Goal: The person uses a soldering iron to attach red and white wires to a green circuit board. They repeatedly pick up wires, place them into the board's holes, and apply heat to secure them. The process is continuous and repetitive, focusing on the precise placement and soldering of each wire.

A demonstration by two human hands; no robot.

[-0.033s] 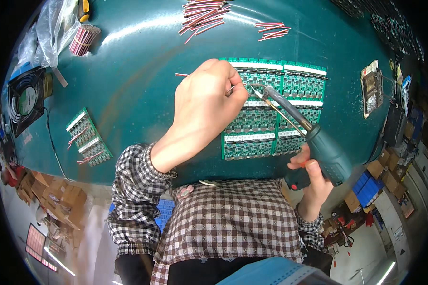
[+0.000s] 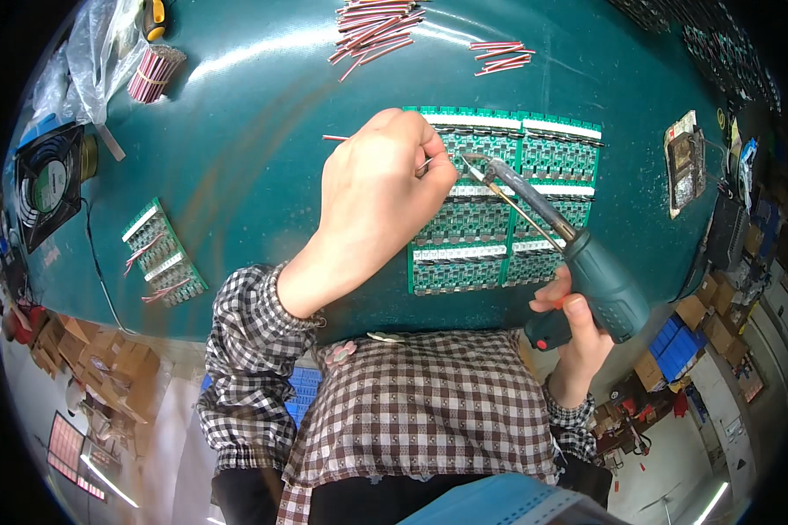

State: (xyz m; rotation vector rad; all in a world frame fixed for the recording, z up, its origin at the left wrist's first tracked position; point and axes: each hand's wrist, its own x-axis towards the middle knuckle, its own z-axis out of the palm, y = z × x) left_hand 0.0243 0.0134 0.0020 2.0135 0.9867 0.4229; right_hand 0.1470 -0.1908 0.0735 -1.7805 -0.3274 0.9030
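My left hand [image 2: 372,188] is closed in a pinch over the upper left part of a panel of green circuit boards [image 2: 552,162]. It holds a thin wire [image 2: 334,137], whose red-and-white end sticks out to the left behind the hand. Most of the wire is hidden by my fingers. My right hand [image 2: 585,350] is closed around the dark green handle of a soldering gun [image 2: 606,289]. The gun slants up to the left, and its tip is beside my left fingertips, over the boards. Whether the tip touches wire or board is too small to tell.
Loose red-and-white wires [image 2: 376,31] lie at the far side, with a smaller group [image 2: 503,58] to their right. A tied wire bundle [image 2: 156,74], a black fan [image 2: 51,184] and a smaller board panel [image 2: 164,254] are at left. A stained block [image 2: 685,166] sits at right.
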